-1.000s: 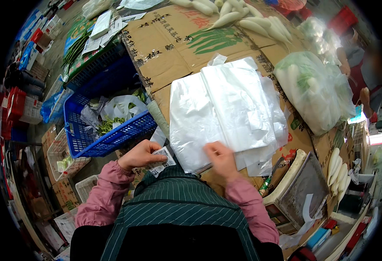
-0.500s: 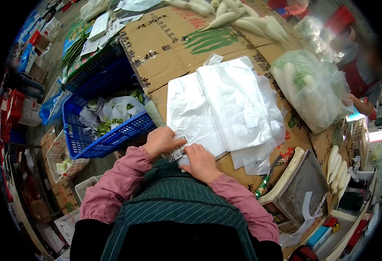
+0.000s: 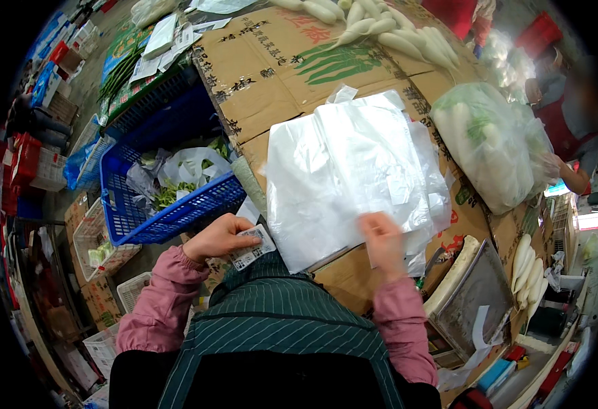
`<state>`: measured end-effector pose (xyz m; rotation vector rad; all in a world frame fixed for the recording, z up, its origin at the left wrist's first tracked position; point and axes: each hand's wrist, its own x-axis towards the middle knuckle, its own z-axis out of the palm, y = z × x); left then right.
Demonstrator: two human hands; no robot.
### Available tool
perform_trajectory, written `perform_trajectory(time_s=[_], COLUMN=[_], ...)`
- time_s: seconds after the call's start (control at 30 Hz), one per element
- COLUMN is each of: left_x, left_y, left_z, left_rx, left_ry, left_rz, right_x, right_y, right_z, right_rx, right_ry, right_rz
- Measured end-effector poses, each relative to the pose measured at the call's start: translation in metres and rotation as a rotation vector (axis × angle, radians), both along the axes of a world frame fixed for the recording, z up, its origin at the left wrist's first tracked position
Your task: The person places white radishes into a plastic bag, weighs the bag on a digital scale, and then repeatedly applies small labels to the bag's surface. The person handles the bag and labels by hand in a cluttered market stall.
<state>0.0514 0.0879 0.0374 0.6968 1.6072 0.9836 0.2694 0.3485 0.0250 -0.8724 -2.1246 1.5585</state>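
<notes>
My left hand is closed on a small stack of white printed labels, held between thumb and fingers in front of my striped apron. To the right, my right hand is over the lower edge of a pile of clear plastic bags. Motion smears its fingers, so whether they hold anything does not show. The bags lie flat on a cardboard-covered table, with one small white label on the upper bags.
A blue crate with bagged greens stands left of the table. White radishes lie at the far edge; a large bag of radishes is at right, beside a co-worker's hand. A flat-topped scale-like box sits near right.
My hands have separated. The left has drawn the labels slightly left, and the right has moved right and up over the bags. The co-worker's arm has shifted slightly.
</notes>
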Motion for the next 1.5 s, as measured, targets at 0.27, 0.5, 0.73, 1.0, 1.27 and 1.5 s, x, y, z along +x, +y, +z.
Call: perform_trajectory(time_s=[0.27,0.5,0.73,1.0,1.27,1.5], left_x=[0.018,0.026,-0.005,0.003,0.011,0.01], left_y=[0.053,0.078,0.004,0.001,0.062,0.079], left_z=[-0.004,-0.017,-0.004,0.006,-0.001,-0.009], left_rx=[0.093,-0.306,-0.094,0.189,-0.039,-0.371], left_ry=[0.154,0.727,0.097,0.043,0.253,0.736], left_rz=[-0.021,-0.044,-0.053,-0.039,-0.117,-0.194], right_x=[0.01,-0.04,-0.038,-0.003,0.009,-0.039], right_y=[0.041,-0.071,-0.077,-0.012,0.013,-0.084], right_z=[0.041,-0.016,-0.033,0.0,0.041,-0.029], right_rx=[0.537,0.476,0.521,-0.11,0.338,0.523], right_ry=[0.202,-0.052,-0.038,-0.022,0.198,-0.113], right_rz=[-0.465,0.501,0.448,0.06,-0.296,0.463])
